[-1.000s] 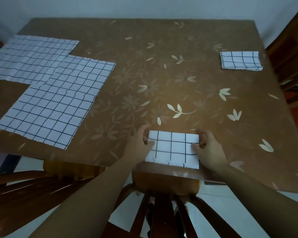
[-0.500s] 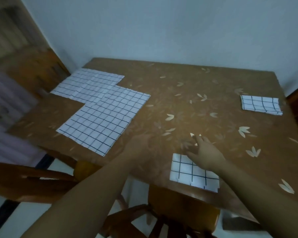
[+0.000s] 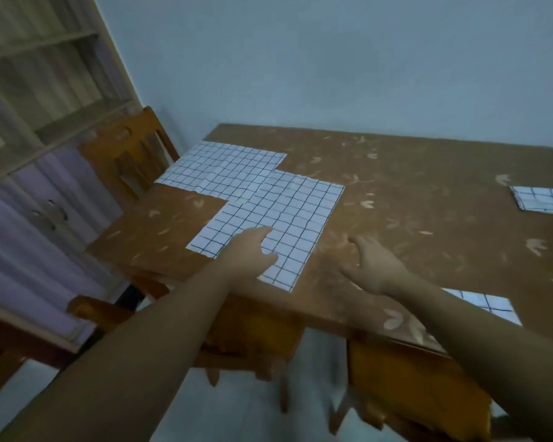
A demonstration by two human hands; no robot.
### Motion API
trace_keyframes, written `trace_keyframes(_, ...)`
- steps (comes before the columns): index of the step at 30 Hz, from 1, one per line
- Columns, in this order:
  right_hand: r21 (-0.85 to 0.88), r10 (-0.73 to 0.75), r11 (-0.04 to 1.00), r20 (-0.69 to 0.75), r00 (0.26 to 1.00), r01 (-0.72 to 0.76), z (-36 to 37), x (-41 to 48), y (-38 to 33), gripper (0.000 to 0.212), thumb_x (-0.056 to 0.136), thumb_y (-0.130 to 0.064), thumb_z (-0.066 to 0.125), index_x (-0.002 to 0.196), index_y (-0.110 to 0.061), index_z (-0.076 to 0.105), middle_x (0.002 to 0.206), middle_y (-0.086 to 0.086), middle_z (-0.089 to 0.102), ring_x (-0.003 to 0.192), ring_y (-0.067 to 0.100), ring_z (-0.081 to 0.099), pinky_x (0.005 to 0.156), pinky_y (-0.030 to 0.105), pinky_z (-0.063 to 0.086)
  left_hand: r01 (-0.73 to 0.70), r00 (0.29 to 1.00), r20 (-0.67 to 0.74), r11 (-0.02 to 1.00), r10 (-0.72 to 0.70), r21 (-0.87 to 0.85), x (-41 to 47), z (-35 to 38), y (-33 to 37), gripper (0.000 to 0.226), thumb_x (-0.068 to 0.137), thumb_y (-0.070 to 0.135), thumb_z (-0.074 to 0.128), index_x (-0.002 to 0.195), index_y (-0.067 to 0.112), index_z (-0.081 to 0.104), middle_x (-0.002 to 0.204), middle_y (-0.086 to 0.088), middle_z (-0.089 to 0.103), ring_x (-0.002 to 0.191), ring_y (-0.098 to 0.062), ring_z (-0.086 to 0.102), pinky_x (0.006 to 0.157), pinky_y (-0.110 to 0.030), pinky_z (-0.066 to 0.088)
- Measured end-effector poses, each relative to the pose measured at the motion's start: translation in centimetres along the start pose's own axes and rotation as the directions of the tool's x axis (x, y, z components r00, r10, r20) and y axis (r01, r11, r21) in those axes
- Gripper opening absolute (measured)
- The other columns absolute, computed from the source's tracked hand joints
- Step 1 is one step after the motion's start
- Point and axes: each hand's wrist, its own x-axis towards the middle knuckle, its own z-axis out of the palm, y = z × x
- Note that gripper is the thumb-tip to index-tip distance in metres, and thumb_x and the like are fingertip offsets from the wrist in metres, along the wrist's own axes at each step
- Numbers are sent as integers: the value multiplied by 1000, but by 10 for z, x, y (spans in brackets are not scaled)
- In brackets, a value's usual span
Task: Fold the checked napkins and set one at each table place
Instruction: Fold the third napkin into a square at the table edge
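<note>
Two unfolded checked napkins lie flat and overlapping on the table's left side: the near napkin [image 3: 288, 215] and the far napkin [image 3: 217, 169]. My left hand [image 3: 253, 250] hovers open over the near napkin's front edge, thumb apart from the fingers, holding nothing. My right hand [image 3: 371, 266] is open above bare table just right of that napkin. A folded napkin [image 3: 486, 306] lies at the table's near edge, partly hidden by my right forearm. Another folded napkin [image 3: 543, 200] sits at the far right.
The brown leaf-patterned table [image 3: 412, 193] stands against a pale wall. A wooden chair [image 3: 131, 154] is at the table's left end and another chair [image 3: 406, 371] is tucked under the near edge. Shelving and a purple curtain are at the left.
Both hands left the folded napkin at the near edge and moved left to the near unfolded napkin. My view swung left and upward.
</note>
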Motion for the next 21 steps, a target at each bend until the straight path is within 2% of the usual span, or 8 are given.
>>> trace_keyframes(4, 23, 6, 1000, 7, 1000, -6, 25, 9, -56, 74, 91, -41, 60, 150, -12, 26, 160, 7, 18, 147, 27, 17, 113, 41, 29, -25, 999, 29, 1000, 25, 16, 9, -34, -47, 66, 88, 34, 60, 148, 27, 34, 154, 0, 35, 137, -20, 37, 107, -39, 36)
trace_keyframes(8, 56, 38, 998, 2, 999, -38, 42, 29, -88, 72, 91, -40, 58, 150, -12, 27, 156, 8, 28, 138, 26, 35, 108, 38, 35, -14, 996, 83, 1000, 14, -5, 28, -48, -81, 68, 88, 35, 60, 149, 27, 32, 156, -1, 31, 136, -23, 39, 109, -45, 37)
trace_keyframes(15, 95, 57, 994, 22, 998, -59, 55, 83, -118, 72, 92, -42, 55, 150, -13, 25, 156, 5, 27, 136, 25, 38, 105, 38, 39, 8, 996, 90, 1000, -6, -22, 56, -59, -121, 65, 89, 29, 61, 148, 22, 35, 154, -3, 33, 141, -21, 32, 110, -36, 31)
trace_keyframes(21, 109, 87, 990, 23, 996, -89, 66, 112, -140, 70, 94, -42, 53, 151, -15, 24, 157, 2, 25, 138, 22, 36, 105, 37, 37, 2, 992, 126, 1000, -3, 6, 83, -61, -151, 64, 90, 28, 61, 149, 23, 34, 154, -2, 34, 140, -21, 33, 109, -37, 32)
